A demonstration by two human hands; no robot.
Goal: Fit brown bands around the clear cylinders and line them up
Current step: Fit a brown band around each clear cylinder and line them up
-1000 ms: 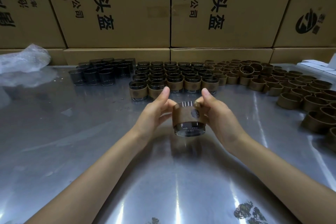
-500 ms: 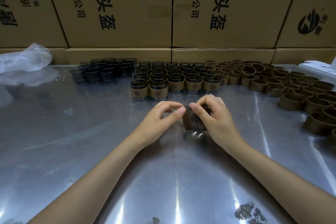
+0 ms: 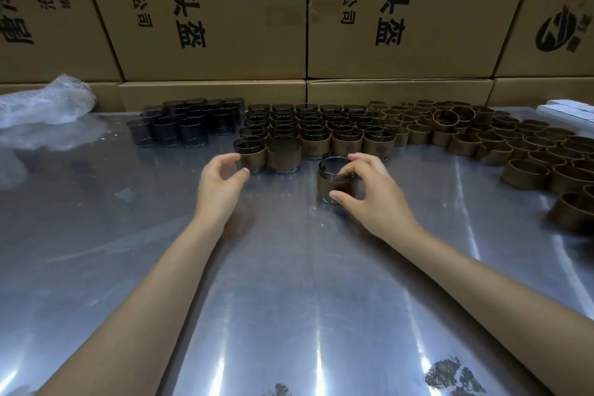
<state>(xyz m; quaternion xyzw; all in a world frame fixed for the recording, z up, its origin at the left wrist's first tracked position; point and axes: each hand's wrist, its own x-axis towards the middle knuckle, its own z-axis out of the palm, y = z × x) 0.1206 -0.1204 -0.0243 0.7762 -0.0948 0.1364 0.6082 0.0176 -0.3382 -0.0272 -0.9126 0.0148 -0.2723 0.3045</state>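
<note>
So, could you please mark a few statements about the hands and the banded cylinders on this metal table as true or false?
1. The right hand grips a clear cylinder wrapped in a brown band. True.
2. That cylinder stands on the shiny metal table. True.
3. The left hand holds a loose brown band. False: it holds nothing, fingers curved beside the front row of banded cylinders.
4. The unbanded dark clear cylinders stand at the far right. False: they stand far left; loose brown bands lie right.
</note>
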